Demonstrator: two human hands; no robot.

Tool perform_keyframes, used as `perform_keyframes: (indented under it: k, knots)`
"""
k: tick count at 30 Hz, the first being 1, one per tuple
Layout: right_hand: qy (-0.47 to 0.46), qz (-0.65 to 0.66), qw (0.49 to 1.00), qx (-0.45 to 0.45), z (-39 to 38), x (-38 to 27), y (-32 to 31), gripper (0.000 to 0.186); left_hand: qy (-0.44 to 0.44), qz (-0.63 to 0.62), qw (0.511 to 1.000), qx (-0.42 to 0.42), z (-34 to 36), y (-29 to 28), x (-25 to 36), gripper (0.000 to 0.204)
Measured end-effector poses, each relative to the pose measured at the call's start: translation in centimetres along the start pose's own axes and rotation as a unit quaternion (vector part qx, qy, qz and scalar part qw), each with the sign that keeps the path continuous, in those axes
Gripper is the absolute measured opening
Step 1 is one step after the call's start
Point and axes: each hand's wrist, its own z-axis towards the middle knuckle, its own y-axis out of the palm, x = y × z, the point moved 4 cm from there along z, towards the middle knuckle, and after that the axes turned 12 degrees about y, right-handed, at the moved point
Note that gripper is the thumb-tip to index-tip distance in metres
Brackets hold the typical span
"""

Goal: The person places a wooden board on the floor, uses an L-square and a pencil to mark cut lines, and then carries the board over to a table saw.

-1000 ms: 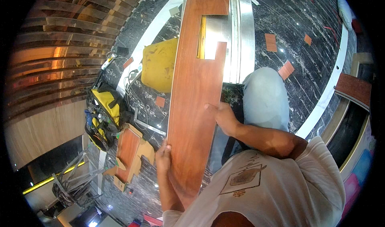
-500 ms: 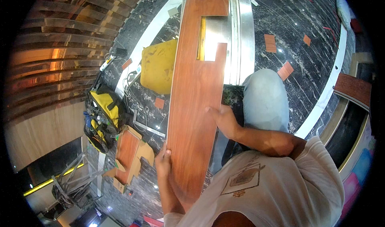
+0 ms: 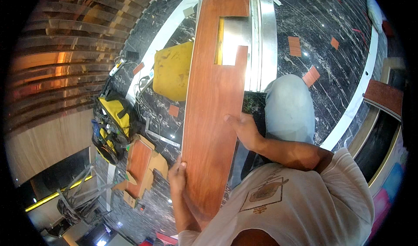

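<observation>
A long reddish-brown wood-look plank (image 3: 213, 115) stretches from near my body to the far end of the work surface. Near its far end, a rectangular notch opens on the right side. The far part of the plank rests on a silver metal platform (image 3: 265, 41), which shows through the notch along with a yellow strip. My left hand (image 3: 177, 174) grips the plank's left edge, thumb on top. On the opposite edge, a little farther away, my right hand (image 3: 247, 132) is closed with its thumb over the face. The fingers under the plank are hidden.
A scuffed yellow block (image 3: 172, 72) stands left of the plank. Nearer are a black-and-yellow tool bag (image 3: 115, 115), a metal square (image 3: 163, 138) and a torn carton (image 3: 159, 163) holding planks. Offcuts (image 3: 294, 46) lie right on dark marble floor, beyond my knee (image 3: 289, 107). Cables run left.
</observation>
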Motion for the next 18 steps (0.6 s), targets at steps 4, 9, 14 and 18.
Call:
perform_keyframes:
  k: [4, 9, 14, 18]
  knots:
    - [0.004, 0.0, 1.0, -0.004, 0.2, -0.1, -0.1, 0.031, -0.003, 0.013, 1.0, -0.016, 0.5, 0.5, 0.3, 0.053]
    - [-0.001, -0.014, 1.0, 0.02, -0.1, -0.6, 0.0, 0.034, -0.014, 0.008, 1.0, 0.003, 0.5, 0.5, -0.5, 0.055]
    - [0.007, -0.041, 0.999, 0.018, 0.3, 0.1, -0.3, 0.034, -0.016, 0.018, 1.0, -0.003, 0.6, 0.6, -0.9, 0.058]
    - [0.004, -0.03, 0.999, 0.019, 0.3, 0.2, -0.3, 0.033, -0.02, 0.016, 1.0, -0.013, 0.6, 0.8, -0.8, 0.065]
